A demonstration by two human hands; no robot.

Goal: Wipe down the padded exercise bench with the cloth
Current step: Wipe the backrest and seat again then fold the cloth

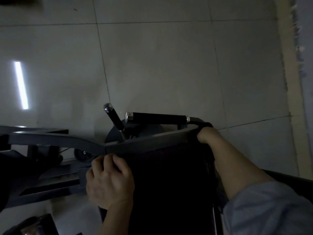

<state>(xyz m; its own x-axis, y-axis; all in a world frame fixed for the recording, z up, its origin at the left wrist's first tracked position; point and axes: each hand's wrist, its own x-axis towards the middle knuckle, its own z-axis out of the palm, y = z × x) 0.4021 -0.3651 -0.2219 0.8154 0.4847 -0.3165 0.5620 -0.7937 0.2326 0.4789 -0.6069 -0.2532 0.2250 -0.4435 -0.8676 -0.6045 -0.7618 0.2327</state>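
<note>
Head view showed the left hand (110, 182) gripping the dark bench pad's (169, 184) edge, the right hand (205, 135) clutching a dark cloth (207, 125) at its far corner.

Frame is dim and underexposed; the bench pad (169, 184) is crushed to near black with no surface detail. Only strong highlight is a bright strip of glare on the glossy floor tiles (21, 84) at left, plus small glints on the chrome handle caps (128, 116). Soft throughout, with wide-angle bending and smearing at right edge and top-left corner.
</note>
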